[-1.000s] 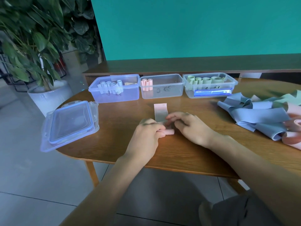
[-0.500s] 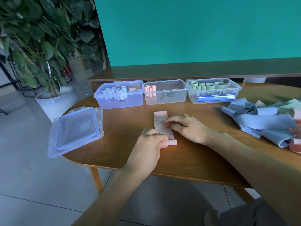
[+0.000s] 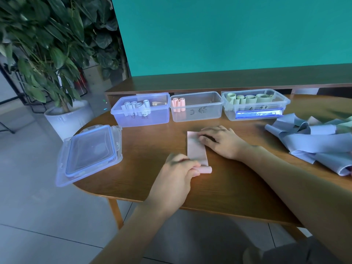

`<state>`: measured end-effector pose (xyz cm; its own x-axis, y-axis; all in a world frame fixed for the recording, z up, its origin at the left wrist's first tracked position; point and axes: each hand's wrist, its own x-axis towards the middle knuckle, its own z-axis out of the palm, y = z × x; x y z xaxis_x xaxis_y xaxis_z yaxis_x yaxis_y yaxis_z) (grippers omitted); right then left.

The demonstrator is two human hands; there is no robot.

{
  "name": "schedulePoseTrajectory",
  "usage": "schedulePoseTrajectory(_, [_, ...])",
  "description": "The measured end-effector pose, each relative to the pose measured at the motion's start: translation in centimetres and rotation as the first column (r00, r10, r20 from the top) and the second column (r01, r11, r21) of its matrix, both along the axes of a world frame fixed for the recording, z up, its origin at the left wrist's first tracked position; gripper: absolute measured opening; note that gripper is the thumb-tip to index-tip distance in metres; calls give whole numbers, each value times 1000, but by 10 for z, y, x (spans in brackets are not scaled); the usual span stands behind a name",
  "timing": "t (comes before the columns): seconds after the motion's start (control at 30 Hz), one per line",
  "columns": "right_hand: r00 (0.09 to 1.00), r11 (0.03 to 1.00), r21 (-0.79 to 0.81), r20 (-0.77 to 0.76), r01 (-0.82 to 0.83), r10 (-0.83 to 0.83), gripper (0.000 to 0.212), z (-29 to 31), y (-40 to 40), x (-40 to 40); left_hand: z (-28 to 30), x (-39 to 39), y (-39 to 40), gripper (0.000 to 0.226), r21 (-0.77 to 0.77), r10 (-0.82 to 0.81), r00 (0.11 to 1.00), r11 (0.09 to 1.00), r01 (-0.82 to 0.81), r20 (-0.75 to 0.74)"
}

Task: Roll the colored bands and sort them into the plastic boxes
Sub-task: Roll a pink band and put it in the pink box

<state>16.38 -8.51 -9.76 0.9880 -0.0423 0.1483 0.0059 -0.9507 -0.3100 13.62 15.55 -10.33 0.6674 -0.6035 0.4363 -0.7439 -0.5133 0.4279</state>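
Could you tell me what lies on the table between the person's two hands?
In the head view, the flat pink band stretches between them: the right hand presses its far end, and the left hand grips its rolled near end.

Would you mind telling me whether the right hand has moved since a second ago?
Yes. The right hand slid away from the person, up the pink band toward the middle box.

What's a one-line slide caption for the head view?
Left hand grips the rolled end of a pink band; right hand presses its far end flat on the table.
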Motion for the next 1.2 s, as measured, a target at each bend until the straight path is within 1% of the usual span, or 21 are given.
schedulePoseTrajectory(0.1, [1000,1000,-30,-3,-6,6,47,-1,-2,5,2,0,0,25,5,-1,1000,1000,1,2])
schedulePoseTrajectory(0.17, [1000,1000,-11,-1,-2,2,47,-2,-2,5,4,0,-1,27,-4,-11,1000,1000,11,8])
schedulePoseTrajectory(0.23, [997,996,92,79,-2,-6,46,-2,-1,-1,6,-1,-3,30,2,-26,1000,1000,26,15])
schedulePoseTrajectory(0.3, [977,974,222,214,-32,-17,39,-1,4,-12,7,-1,-4,30,12,-13,1000,1000,13,-1])
schedulePoseTrajectory(0.33, [965,966,253,263,-49,-19,34,-1,7,-19,7,0,-5,29,19,3,1000,1000,-3,-5])
schedulePoseTrajectory(0.43, [935,955,277,354,-105,1,21,0,20,-44,6,2,-7,28,37,45,999,998,-45,-2])
schedulePoseTrajectory(0.53, [915,927,323,400,-192,50,11,2,33,-69,5,6,-8,28,36,61,997,998,-59,-36])
schedulePoseTrajectory(0.6, [913,924,292,391,-247,120,9,2,37,-78,4,9,-8,21,32,42,998,999,-41,-37])
schedulePoseTrajectory(0.67, [924,930,246,336,-274,183,13,0,38,-81,2,11,-8,17,42,37,999,998,-36,-31])
schedulePoseTrajectory(0.77, [940,930,236,264,-282,217,18,-3,36,-79,1,12,-7,16,40,35,999,999,-34,-30])
schedulePoseTrajectory(0.87, [940,934,220,261,-281,221,21,-3,36,-78,4,8,-5,16,45,13,998,999,-11,-58])
schedulePoseTrajectory(0.97, [955,933,259,224,-252,196,22,-2,34,-77,8,2,-3,8,47,37,996,998,-33,-78])
schedulePoseTrajectory(1.2, [971,932,292,168,-215,171,23,0,32,-78,8,-4,-1,6,11,65,993,998,-64,-103])
